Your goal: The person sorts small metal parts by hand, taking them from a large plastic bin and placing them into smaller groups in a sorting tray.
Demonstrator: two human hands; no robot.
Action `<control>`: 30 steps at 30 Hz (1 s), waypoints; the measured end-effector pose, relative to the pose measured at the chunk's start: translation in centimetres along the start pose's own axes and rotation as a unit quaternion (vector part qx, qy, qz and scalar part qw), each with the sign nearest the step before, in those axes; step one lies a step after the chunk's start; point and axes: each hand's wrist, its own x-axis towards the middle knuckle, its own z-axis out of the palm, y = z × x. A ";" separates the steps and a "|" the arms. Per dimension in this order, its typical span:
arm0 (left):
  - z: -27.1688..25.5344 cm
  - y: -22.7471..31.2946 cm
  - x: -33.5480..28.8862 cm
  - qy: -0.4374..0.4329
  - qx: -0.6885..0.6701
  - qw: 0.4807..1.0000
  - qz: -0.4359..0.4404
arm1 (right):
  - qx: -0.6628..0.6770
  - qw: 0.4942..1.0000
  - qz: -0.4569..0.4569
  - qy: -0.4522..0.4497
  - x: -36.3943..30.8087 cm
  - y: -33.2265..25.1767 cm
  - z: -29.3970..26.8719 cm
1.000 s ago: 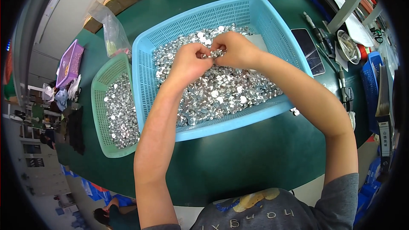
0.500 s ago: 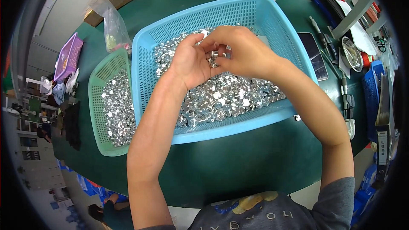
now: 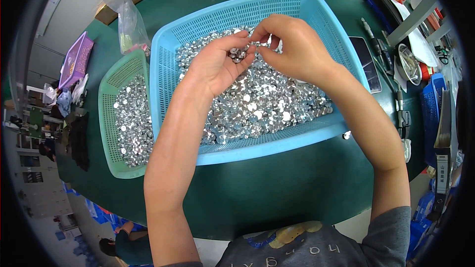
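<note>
Hands together over blue basket (image 3: 316,133): left hand (image 3: 217,66) cupped around small silver metal parts (image 3: 237,54), right hand (image 3: 297,47) pinching one piece at fingertips.

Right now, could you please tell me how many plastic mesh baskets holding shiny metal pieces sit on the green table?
2: a large blue plastic mesh basket under both hands, and a smaller green plastic mesh basket touching its left side.

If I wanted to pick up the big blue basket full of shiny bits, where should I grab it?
Probably by the rim of the blue basket, one hand on each short side, coming from above. The rim is a thick, flat lip standing clear of the green table, and the heap of small silver parts looks heavy, so two grips would keep it level.
</note>
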 end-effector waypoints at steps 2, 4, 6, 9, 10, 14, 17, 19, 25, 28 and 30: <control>0.6 0.2 -0.2 -0.001 -0.009 1.000 0.009 | 0.009 1.000 -0.005 0.027 0.0 -0.2 -0.4; 0.8 0.3 -0.4 -0.024 -0.023 0.999 0.003 | 0.004 0.998 -0.048 0.039 -0.1 -0.5 -0.9; 0.2 0.2 -1.2 -0.015 -0.021 0.999 0.025 | -0.008 0.996 -0.077 0.045 -0.1 -1.1 -0.4; -0.6 -0.2 -3.4 -0.018 -0.071 0.996 0.042 | 0.055 0.991 -0.113 0.054 -0.7 -2.6 0.4; -0.4 -0.6 -4.7 -0.019 -0.078 0.995 0.063 | 0.068 0.987 -0.129 0.064 -1.5 -3.4 0.2; 2.0 -4.3 -11.7 -0.058 -0.076 0.994 0.046 | 0.046 0.969 -0.218 0.109 -7.3 -7.5 -2.2; 1.2 -8.9 -16.7 -0.039 -0.162 0.986 -0.025 | 0.073 0.978 -0.191 0.037 -12.4 -9.9 -1.8; 0.6 -11.6 -17.8 -0.015 -0.183 0.981 -0.069 | 0.054 0.987 -0.153 0.007 -14.6 -10.3 -1.2; 1.5 -15.6 -17.8 0.057 0.054 0.997 -0.012 | 0.050 0.999 -0.017 0.007 -19.3 -9.3 0.1; 0.5 -17.9 -16.7 0.080 0.362 0.914 0.165 | 0.020 0.998 0.056 0.021 -22.0 -8.4 0.8; -0.4 -18.4 -16.2 0.059 0.634 0.655 0.407 | 0.057 0.989 0.134 0.015 -23.5 -7.7 1.3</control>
